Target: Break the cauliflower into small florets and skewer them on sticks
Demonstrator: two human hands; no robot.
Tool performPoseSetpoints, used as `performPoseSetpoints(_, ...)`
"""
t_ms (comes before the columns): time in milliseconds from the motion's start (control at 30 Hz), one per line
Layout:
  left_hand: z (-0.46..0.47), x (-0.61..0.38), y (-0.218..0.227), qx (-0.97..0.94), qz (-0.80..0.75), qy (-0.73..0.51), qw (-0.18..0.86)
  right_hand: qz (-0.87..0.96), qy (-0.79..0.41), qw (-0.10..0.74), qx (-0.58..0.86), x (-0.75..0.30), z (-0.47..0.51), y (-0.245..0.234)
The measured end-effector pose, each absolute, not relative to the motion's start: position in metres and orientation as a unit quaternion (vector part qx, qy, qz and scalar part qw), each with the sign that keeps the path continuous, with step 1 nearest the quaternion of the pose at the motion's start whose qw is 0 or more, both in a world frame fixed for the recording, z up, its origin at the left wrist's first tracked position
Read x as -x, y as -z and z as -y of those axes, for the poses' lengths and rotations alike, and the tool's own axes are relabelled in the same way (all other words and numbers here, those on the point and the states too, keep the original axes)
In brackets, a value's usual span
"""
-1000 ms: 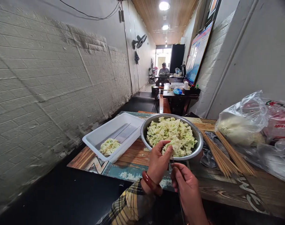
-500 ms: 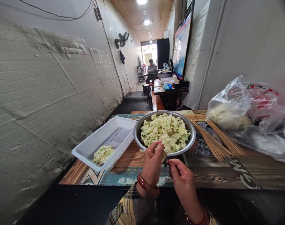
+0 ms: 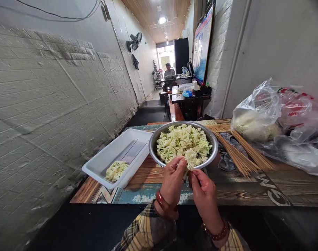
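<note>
My left hand is closed, thumb and fingers pinching a cauliflower floret at the near rim of a metal bowl. Close against it, my right hand is closed in a pinch around a thin skewer that is mostly hidden by the fingers. The fingertips of both hands nearly meet at the floret's base. Heaped in the bowl are many pale green-white cauliflower pieces. To the left, a white plastic tray holds threaded cauliflower, with thin skewer sticks running out of it.
Bundles of bamboo skewers lie on a dark cloth right of the bowl. Clear plastic bags, one with cauliflower inside, stand at the table's right. A person sits far back, beyond another table.
My hands have come closer together, the right one rising slightly toward the floret. More of the floret shows above the fingers. The whole view has shifted a little.
</note>
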State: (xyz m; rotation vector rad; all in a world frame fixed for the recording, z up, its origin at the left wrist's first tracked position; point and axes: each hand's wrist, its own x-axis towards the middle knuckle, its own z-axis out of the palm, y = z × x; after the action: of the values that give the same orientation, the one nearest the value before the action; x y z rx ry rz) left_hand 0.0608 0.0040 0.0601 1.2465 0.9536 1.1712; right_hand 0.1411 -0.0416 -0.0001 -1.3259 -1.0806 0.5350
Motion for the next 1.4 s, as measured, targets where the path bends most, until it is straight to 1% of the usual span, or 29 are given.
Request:
performPoseSetpoints(200,-0.01,-0.059,-0.068,-0.561,-0.41,-0.495,0.523,0.489,-0.261,0.622,0.553,-0.148,0.034,-0.011)
performPoseSetpoints(400,-0.016,-0.048,-0.056,-0.551,-0.397,-0.493,0.544,0.502,-0.271,0.61,0.551,-0.147,0.035,-0.001)
performPoseSetpoints(600,-0.011,-0.031,-0.05,-0.561,-0.382,-0.482,0.554,0.557,-0.19,0.579,0.564,-0.138,0.042,0.0)
performPoseSetpoints(733,-0.005,-0.026,-0.049,-0.564,-0.389,-0.484,0.544,0.557,-0.145,0.591,0.565,-0.129,0.042,0.002)
performPoseSetpoints(900,-0.009,-0.027,-0.047,-0.56,-0.407,-0.489,0.53,0.564,-0.122,0.608,0.546,-0.124,0.031,0.008)
performPoseSetpoints(1067,-0.015,-0.029,-0.054,-0.56,-0.41,-0.488,0.529,0.548,-0.171,0.602,0.555,-0.129,0.022,0.004)
performPoseSetpoints(1233,-0.017,-0.028,-0.064,-0.583,-0.389,-0.466,0.54,0.498,-0.23,0.618,0.562,-0.131,0.025,0.002)
performPoseSetpoints(1400,-0.011,-0.033,-0.056,-0.596,-0.363,-0.48,0.531,0.482,-0.247,0.598,0.59,-0.14,0.038,0.011)
